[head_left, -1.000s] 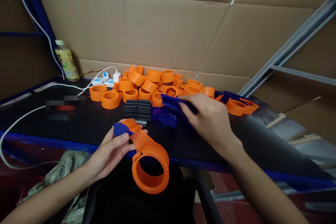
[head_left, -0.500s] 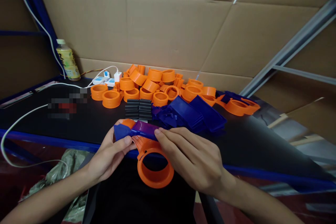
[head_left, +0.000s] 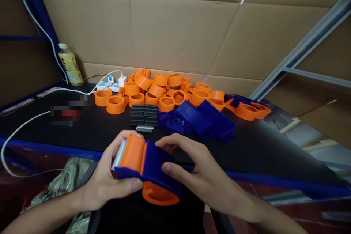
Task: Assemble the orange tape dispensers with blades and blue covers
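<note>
"While the left hand [head_left: 104, 182] grips the tape dispenser [head_left: 133, 157], where's it sitting?"
"Held up between both hands, by the near edge of the table [head_left: 252, 146], metal teeth [head_left: 118, 156] facing left."
"Right hand [head_left: 201, 170]?"
"Half-curled, thumb on the dispenser's blue cover [head_left: 155, 157]; can't tell if it's gripping."
"Behind?"
"Orange rings [head_left: 157, 90] heaped up, black strips [head_left: 144, 114] and blue pieces [head_left: 216, 120] in front of them."
</note>
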`<action>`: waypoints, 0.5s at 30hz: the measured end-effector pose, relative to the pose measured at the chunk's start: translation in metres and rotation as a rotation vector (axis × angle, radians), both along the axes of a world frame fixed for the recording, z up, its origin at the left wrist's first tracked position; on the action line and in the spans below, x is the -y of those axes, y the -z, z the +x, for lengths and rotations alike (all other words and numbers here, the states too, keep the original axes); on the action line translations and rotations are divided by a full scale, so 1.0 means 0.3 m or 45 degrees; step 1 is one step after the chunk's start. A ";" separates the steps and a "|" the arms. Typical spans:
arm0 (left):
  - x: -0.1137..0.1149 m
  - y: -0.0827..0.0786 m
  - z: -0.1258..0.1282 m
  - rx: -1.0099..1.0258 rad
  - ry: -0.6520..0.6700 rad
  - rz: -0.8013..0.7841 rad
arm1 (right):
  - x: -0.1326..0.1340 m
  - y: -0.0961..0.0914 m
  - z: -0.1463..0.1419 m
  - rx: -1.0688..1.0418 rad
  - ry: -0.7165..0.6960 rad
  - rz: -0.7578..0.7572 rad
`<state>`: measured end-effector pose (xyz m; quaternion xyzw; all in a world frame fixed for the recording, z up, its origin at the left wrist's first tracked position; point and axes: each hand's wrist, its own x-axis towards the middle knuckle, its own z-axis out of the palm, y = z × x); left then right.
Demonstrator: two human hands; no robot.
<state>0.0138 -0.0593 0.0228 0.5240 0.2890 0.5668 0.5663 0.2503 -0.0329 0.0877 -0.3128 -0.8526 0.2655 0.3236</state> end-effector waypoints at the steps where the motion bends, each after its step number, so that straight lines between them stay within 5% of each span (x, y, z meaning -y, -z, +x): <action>1: 0.002 -0.004 -0.002 -0.069 0.005 0.093 | -0.004 0.015 -0.008 -0.081 0.011 -0.102; 7: 0.006 -0.018 -0.005 -0.233 0.070 0.566 | -0.003 0.080 -0.044 -0.557 -0.145 -0.654; 15: 0.017 -0.005 -0.006 -0.195 0.092 0.639 | 0.017 0.094 -0.050 -0.655 -0.181 -0.818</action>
